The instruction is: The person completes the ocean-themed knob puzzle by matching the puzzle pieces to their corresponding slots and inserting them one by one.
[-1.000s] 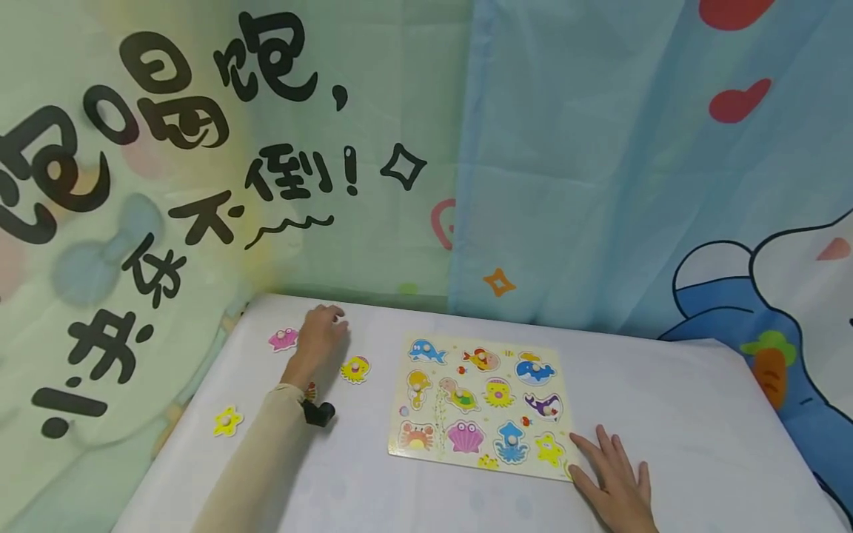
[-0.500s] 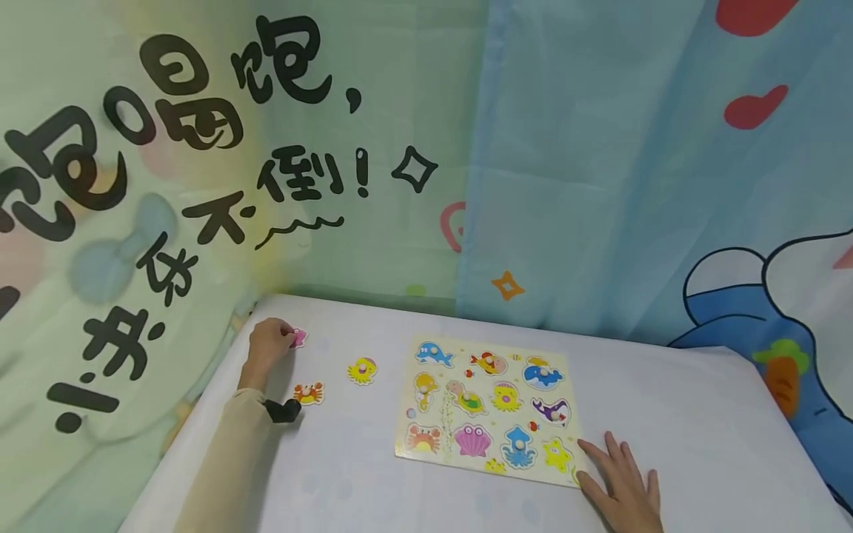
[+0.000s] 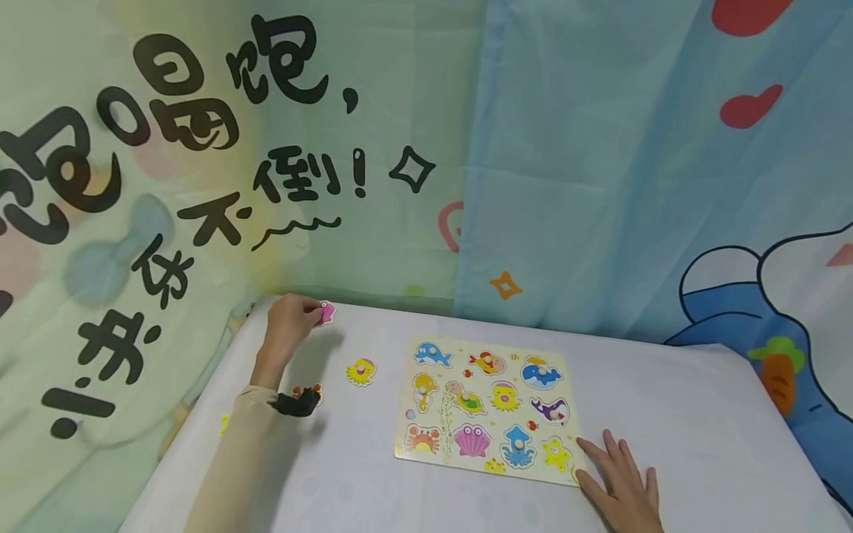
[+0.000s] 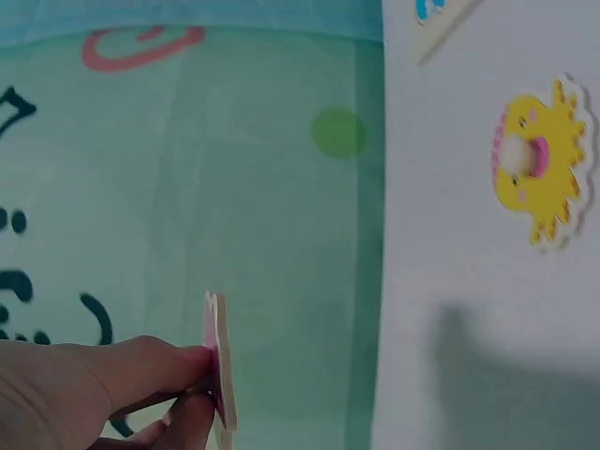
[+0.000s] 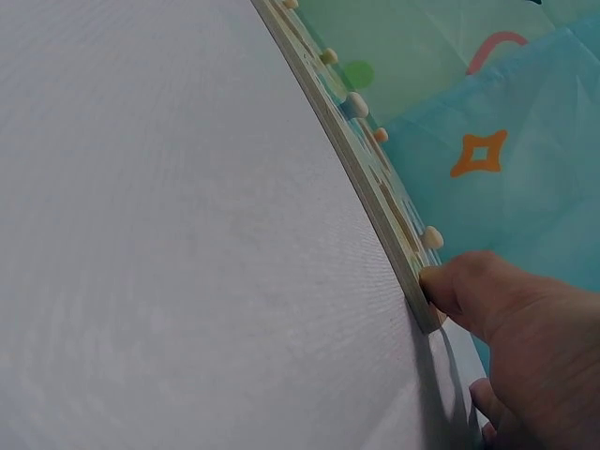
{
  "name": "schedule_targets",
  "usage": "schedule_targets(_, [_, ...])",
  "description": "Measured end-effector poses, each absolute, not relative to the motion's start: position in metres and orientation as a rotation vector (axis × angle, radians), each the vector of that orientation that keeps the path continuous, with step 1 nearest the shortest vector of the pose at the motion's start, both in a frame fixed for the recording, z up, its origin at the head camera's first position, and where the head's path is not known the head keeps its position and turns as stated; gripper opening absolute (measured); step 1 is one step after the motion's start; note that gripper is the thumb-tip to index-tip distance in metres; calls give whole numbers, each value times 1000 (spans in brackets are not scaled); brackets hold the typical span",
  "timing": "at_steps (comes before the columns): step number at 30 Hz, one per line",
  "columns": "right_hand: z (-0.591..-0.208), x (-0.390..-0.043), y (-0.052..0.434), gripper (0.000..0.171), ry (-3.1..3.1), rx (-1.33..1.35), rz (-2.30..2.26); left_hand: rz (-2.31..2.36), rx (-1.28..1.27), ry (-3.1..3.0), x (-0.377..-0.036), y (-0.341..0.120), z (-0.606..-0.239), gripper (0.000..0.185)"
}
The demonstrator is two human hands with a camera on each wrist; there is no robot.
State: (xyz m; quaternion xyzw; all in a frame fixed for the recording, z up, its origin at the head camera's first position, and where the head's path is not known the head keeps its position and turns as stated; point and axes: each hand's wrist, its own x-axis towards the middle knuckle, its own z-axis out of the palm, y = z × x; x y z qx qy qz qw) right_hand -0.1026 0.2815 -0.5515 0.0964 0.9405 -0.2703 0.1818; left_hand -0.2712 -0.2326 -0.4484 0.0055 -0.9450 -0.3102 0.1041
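Note:
My left hand (image 3: 291, 326) pinches a pink shell puzzle piece (image 3: 327, 312) between thumb and fingers, above the table's far left part. In the left wrist view the shell piece (image 4: 223, 366) is seen edge-on, upright at the fingertips. My right hand (image 3: 621, 483) rests with spread fingers at the lower right corner of the sea-animal puzzle board (image 3: 433, 460). In the right wrist view its thumb (image 5: 450, 286) touches the corner of the board (image 5: 361, 183). A yellow octopus piece (image 3: 361, 371) with a knob lies between the left hand and the board.
A crab piece (image 3: 318, 394) is partly hidden behind the camera at the left wrist. A yellow star piece (image 3: 224, 424) shows only in part beside the left sleeve. The white-covered table (image 3: 360, 474) ends at printed curtains (image 3: 566, 185) behind.
My left hand moved left from near the far edge to the pink shell piece, pinched it, and lifted it up and rightward. The right hand stays at the board's corner.

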Motion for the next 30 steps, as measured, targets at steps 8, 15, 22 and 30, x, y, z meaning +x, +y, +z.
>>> schedule_targets(8, [-554, -102, 282, 75, 2668, 274, -776, -944, -99, -2788, -263, -200, -440, 14])
schedule_targets(15, [-553, -101, 282, 75, 2666, 277, -769, -976, -233, -2858, -247, -151, -459, 11])
schedule_targets(22, [-555, -102, 280, 76, 2666, 279, -791, -911, -491, -2926, -223, -96, -483, 14])
schedule_targets(30, [-555, -103, 284, 75, 2666, 257, -764, -963, -788, -2953, -193, -50, -506, 17])
